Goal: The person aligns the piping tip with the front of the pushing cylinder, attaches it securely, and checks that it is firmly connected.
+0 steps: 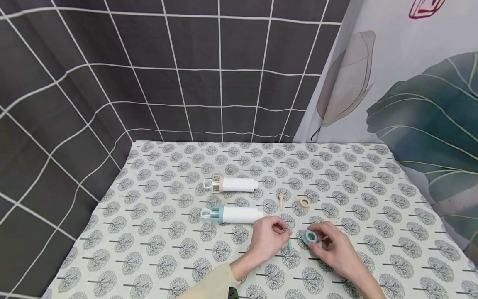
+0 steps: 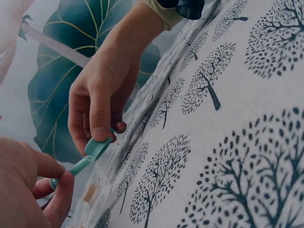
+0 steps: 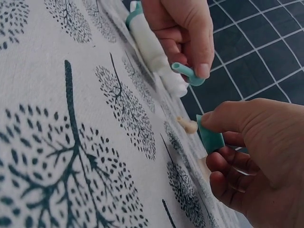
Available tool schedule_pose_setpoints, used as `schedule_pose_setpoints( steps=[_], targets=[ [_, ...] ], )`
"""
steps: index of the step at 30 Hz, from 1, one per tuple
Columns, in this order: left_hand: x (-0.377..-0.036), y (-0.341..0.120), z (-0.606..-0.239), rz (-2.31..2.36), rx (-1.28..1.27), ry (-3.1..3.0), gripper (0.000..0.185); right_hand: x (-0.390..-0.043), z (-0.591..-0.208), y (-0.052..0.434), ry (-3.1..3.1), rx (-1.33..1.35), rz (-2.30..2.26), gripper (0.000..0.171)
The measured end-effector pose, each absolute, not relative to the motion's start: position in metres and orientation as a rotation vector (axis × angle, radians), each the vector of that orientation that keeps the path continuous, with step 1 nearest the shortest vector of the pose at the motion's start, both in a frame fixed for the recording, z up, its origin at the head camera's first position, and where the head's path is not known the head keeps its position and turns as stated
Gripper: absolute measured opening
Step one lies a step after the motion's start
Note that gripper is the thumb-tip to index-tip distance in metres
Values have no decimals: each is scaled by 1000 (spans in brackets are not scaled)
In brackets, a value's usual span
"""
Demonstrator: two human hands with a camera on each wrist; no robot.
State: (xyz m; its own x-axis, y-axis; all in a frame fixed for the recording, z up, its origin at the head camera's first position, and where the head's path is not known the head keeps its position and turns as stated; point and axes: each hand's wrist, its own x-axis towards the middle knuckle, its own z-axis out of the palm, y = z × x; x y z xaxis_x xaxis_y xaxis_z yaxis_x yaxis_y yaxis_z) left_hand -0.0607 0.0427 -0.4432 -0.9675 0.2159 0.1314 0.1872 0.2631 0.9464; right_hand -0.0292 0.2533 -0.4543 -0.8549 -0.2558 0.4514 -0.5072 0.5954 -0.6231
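Observation:
My left hand point(image 1: 267, 237) pinches a small teal tube point(image 1: 289, 245) with a wider end between thumb and fingertips. In the right wrist view the hollow end of this tube point(image 3: 183, 70) points away from the fingers. My right hand point(image 1: 337, 249) grips a teal ring point(image 1: 310, 236) by its edge, its round opening facing up toward the head camera. The left wrist view has the tube point(image 2: 80, 166) close below the ring point(image 2: 97, 147), its tip right at the ring's edge. Both hands are above the cloth, just right of a white cylinder with a teal handle point(image 1: 240, 214).
A second white cylinder with a beige handle point(image 1: 239, 185) lies behind the teal-handled one. To its right are a small beige tube point(image 1: 281, 201) and a beige ring point(image 1: 304, 202). A tree-print cloth point(image 1: 157, 241) covers the table, with dark checked fabric point(image 1: 194, 83) hanging behind.

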Motion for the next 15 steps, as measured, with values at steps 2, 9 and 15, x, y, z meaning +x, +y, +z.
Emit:
schedule_pose_setpoints(
  steps=[2,9,15],
  targets=[
    [-60,42,-443,1864,395,2460,14,-29,-454,253,-2510,627,1140,49],
    [-60,40,-439,1899,381,2432,13,-28,-453,251,-2509,637,1163,49],
    [-60,38,-435,1938,371,2420,13,-29,-451,250,-2498,647,1161,49]
  ],
)
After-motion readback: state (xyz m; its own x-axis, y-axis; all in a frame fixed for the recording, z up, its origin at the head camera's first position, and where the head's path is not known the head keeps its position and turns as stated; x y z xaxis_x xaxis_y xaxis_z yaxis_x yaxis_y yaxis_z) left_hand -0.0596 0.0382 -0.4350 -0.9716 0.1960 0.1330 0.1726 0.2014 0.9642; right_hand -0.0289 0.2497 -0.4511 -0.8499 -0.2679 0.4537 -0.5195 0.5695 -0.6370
